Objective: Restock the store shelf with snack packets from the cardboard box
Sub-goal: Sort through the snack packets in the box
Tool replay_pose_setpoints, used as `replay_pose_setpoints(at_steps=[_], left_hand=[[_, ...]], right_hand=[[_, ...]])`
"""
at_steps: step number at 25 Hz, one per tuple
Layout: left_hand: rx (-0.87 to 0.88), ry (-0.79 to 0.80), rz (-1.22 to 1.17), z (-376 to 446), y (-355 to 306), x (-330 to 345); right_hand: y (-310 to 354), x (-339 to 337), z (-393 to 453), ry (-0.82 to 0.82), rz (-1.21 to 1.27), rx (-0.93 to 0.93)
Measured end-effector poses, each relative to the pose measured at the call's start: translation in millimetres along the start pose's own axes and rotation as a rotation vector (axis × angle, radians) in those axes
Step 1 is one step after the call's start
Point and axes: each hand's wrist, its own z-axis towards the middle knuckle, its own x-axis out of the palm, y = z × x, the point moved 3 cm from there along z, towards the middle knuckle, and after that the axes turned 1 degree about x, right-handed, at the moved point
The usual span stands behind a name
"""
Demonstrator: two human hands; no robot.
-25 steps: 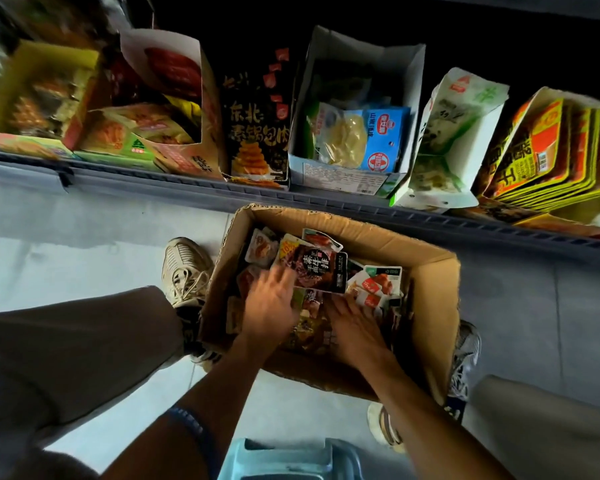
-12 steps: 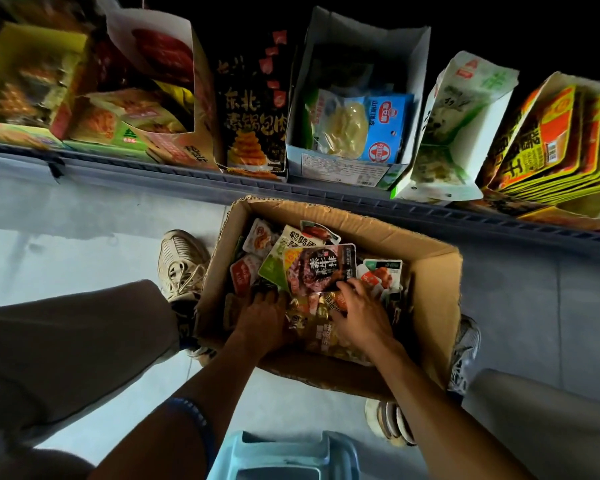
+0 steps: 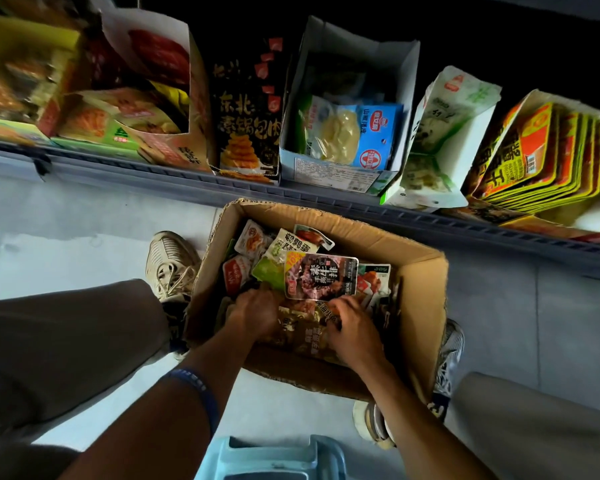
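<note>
Cardboard box [image 3: 420, 282] on floor below store shelf [image 3: 326, 199] | snack packets [image 3: 321, 277] heaped inside | left hand [image 3: 253, 311] and right hand [image 3: 354, 329] buried among them, fingers curled round packets

A pale tiled floor [image 3: 66, 244] is seen, on which an open cardboard box [image 3: 420, 289] and a light blue stool [image 3: 274, 459] are stood. Behind the box, a grey shelf [image 3: 187, 181] is loaded with a row of snack display cartons [image 3: 347, 95] and packets.
</note>
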Motion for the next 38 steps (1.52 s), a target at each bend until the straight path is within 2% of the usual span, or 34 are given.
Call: replay_pose_setpoints(at_steps=[8, 10, 13, 15, 17, 20, 22, 25, 28, 30, 32, 34, 35, 38], left_hand=[[-0.001, 0.048, 0.016, -17.0, -5.1, -15.5], [0.004, 0.018, -0.061, -30.9, -2.6, -31.3], [0.03, 0.09, -0.197, -45.7, 1.7, -68.2], [0.049, 0.107, -0.314, -59.9, 0.5, -106.2], [0.103, 0.037, -0.435, -81.2, -7.7, -146.0], [0.163, -0.14, -0.665, -107.0, -15.9, -178.1], [0.225, -0.203, -0.729, -123.6, -29.8, -187.2], [0.371, -0.186, -0.724, -144.7, -56.5, -194.3], [0.431, -0.149, -0.81, -159.3, -63.6, -196.1], [0.391, -0.132, -1.05, -163.3, -60.2, -190.1], [0.297, -0.136, -1.432, -166.7, -56.7, -183.6], [0.223, -0.049, -1.797, -169.4, -61.3, -179.8], [0.22, -0.025, -1.857, -172.5, -66.8, -181.0], [0.277, -0.096, -1.769, -186.0, -83.5, -194.8]], right_hand=[[6.0, -21.0, -11.0, -0.019, 0.047, 0.059], [11.5, -32.8, -12.7, -0.049, 0.043, 0.074], [30.6, -63.7, -14.9, -0.061, 0.164, 0.089], [51.6, -96.5, -19.2, -0.091, 0.374, 0.083], [72.4, -128.1, -27.3, -0.101, 0.652, 0.106], [95.7, -152.1, -33.0, -0.002, 1.304, 0.125], [113.4, -160.4, -41.3, 0.073, 1.558, 0.111], [128.4, -174.5, -53.2, -0.039, 1.521, 0.165], [124.4, -198.9, -61.1, -0.142, 1.707, 0.117], [118.3, -223.6, -70.3, -0.165, 1.838, 0.009], [116.0, -244.3, -81.3, -0.111, 1.889, -0.069], [121.9, -252.6, -89.7, -0.013, 1.772, -0.077], [126.0, -252.8, -92.5, 0.016, 1.651, -0.057], [136.3, -257.2, -98.2, -0.029, 1.399, -0.003]])
